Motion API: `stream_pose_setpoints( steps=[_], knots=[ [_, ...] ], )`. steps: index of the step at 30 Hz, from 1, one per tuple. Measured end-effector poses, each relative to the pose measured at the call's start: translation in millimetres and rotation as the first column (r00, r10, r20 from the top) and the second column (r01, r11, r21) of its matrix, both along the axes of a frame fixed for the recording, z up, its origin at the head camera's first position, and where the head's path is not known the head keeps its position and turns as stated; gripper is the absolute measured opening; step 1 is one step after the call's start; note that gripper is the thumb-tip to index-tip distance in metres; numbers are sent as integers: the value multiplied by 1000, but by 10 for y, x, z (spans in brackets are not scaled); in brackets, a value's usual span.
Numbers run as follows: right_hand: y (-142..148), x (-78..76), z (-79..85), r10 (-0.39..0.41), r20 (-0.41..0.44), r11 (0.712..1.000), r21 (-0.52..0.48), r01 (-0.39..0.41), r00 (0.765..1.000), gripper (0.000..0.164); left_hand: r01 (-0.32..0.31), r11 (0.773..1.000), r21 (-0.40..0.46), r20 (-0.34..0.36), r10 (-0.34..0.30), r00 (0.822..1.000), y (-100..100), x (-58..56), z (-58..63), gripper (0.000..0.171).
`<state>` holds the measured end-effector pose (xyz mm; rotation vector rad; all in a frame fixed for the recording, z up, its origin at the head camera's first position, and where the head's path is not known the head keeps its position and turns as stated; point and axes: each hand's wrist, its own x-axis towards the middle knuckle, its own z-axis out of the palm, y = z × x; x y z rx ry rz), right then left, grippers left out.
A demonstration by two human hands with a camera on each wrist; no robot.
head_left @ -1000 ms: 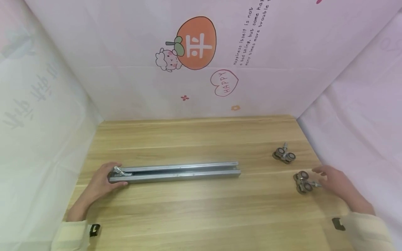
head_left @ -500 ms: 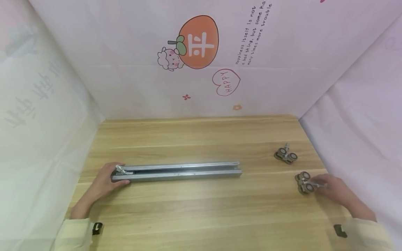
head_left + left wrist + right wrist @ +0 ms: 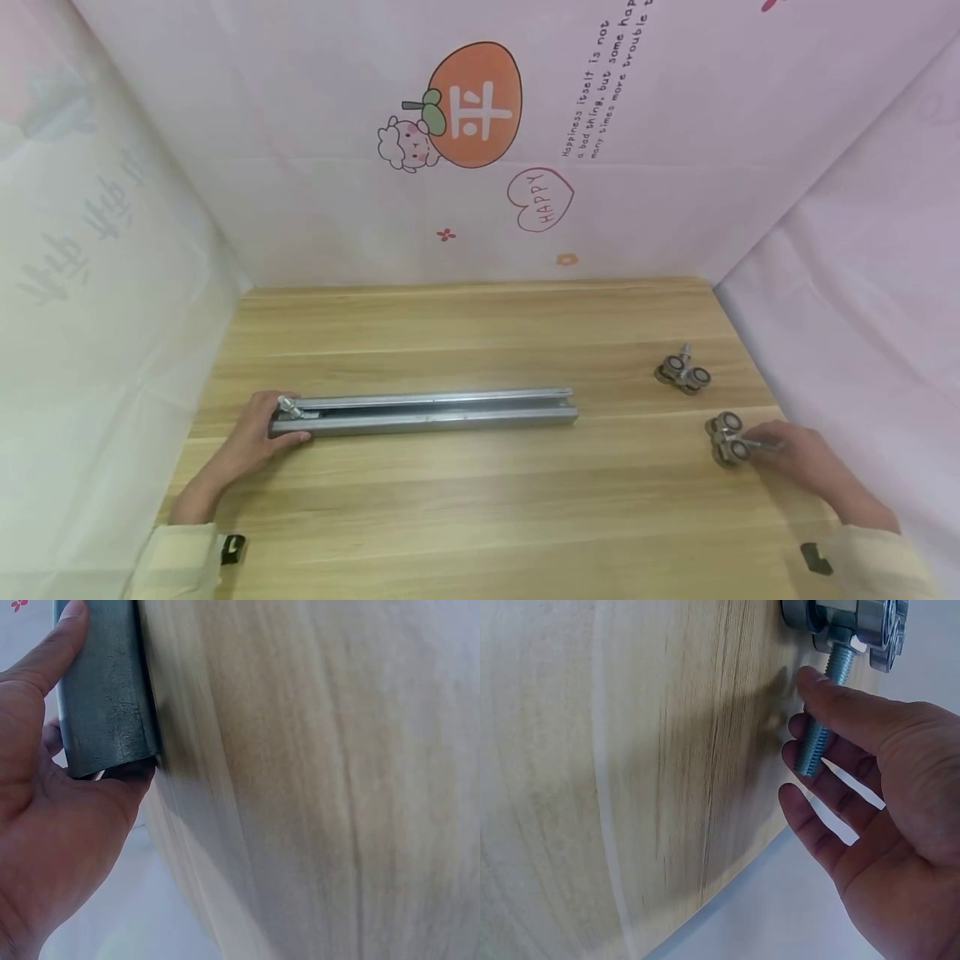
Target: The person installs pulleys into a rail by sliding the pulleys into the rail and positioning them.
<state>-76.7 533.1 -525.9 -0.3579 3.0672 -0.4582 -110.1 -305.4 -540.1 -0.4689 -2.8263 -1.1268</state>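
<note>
A long metal track, its slot facing up, lies across the left and middle of the table. My left hand grips its left end, thumb along the near side and fingers round the far side; the left wrist view shows the thumb on the track's wall. A bolt sticks up from the slot at that end. On the right, my right hand pinches the threaded bolt of a roller hanger between thumb and fingers. The hanger's wheels point away from the palm.
Behind the held one, a second roller hanger lies on the wooden table, its bolt toward the back. White printed sheeting walls in the back and both sides.
My right hand has come down and in to the nearer roller hanger and taken hold of its bolt. My left hand stays on the track's left end.
</note>
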Motion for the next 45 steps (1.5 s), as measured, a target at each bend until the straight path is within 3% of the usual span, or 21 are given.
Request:
stream_pose_setpoints(
  steps=[5,16,23,31,40,45],
  knots=[
    [11,-16,57,-4,65,1000,-12,5,998,23,-7,1000,1,35,7,999,-1,6,20,60],
    [-33,-12,172,15,127,999,35,-20,992,21,-2,1000,0,29,2,1000,-1,0,-34,59],
    [-122,-60,297,57,67,995,80,-63,996,16,-8,1000,1,18,8,1000,23,21,-9,58],
    [-422,-132,491,105,12,994,38,-105,994,21,-8,1000,0,16,8,1000,23,16,-9,58],
    [-681,-219,509,94,114,995,31,-99,989,13,-17,1000,-3,52,17,998,31,7,-8,60],
    [-777,-215,490,63,109,996,51,-69,992,15,-18,1000,3,41,18,999,4,11,-13,60]
  ],
)
